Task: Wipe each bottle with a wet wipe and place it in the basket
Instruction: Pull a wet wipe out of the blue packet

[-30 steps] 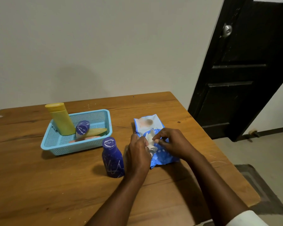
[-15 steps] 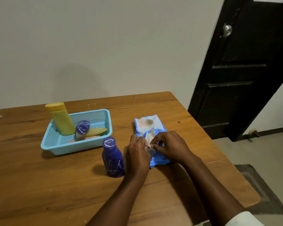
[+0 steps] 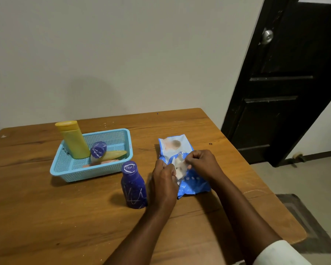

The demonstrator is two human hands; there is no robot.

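Both hands, the left hand (image 3: 163, 174) and right hand (image 3: 200, 161), pinch a wet wipe (image 3: 180, 166) from the pack (image 3: 191, 183) at three o'clock of the blue bottle (image 3: 134, 185), which stands on the bench (image 3: 46, 217), next needing wiping before the basket (image 3: 93, 174) at eleven o'clock.

Single head-worn wide-angle view, looking forward and down across the wooden table (image 3: 46, 217) toward the wall (image 3: 122, 54). Both forearms entered from the lower edge, close to the lens. The dark door (image 3: 287, 83) stood at right.
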